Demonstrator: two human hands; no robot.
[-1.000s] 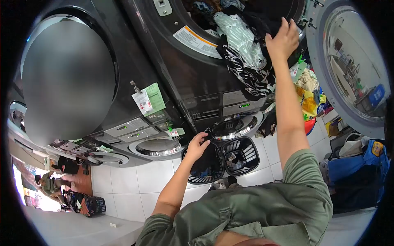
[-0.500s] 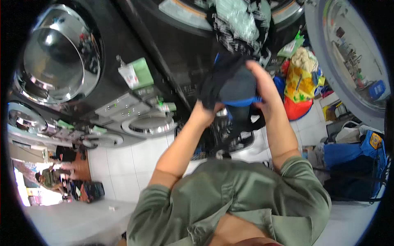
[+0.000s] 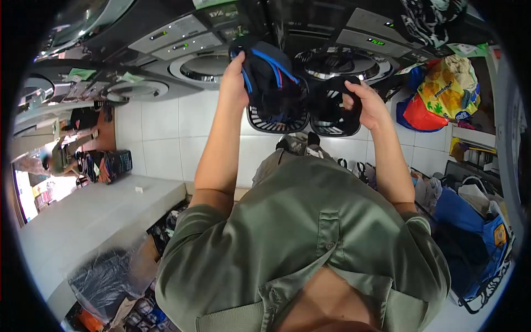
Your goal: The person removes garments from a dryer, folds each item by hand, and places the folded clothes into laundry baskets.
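Note:
My left hand is closed on a black garment with blue stripes and a thin red line, held up at the upper middle. Dark cloth hangs from my right hand, gripped between thumb and fingers. Whether both hands hold one garment, I cannot tell. Below the cloth stand two black plastic baskets, the left basket and the right basket, side by side on the tiles. Dark laundry partly shows in the left one; hanging cloth hides much of both.
Front-loading machines line the top, one with a round door. Patterned laundry hangs at upper right. Stuffed yellow and red bags stand on the right, with a blue bag lower down. A person is at far left.
My view has swung away from the open machine door toward the baskets and floor. My hands have spread apart, and the black garment now hangs over the baskets.

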